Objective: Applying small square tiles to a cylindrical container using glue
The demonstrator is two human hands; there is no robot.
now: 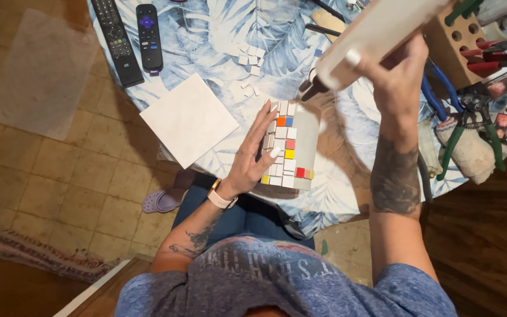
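At frame centre, the left hand point(252, 154) lies flat, steadying the tiled container point(291, 147); the right hand point(395, 70) grips the glue bottle point(371, 36), nozzle angled down-left toward its top edge.

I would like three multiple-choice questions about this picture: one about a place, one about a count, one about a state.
1. Where does the left hand rest?
A. on the mosaic container
B. on the white tile
C. on a remote

2. How many remote controls lie on the tablecloth?
A. one
B. two
C. four

3. How is the caulk tube in the right hand held?
A. lying flat on the table
B. upright, nozzle up
C. tilted, nozzle down toward the container

Answers: 1 A, the fingers lie across its small tiles; 2 B, two black remotes lie side by side; 3 C, the dark nozzle points near the container's top edge.
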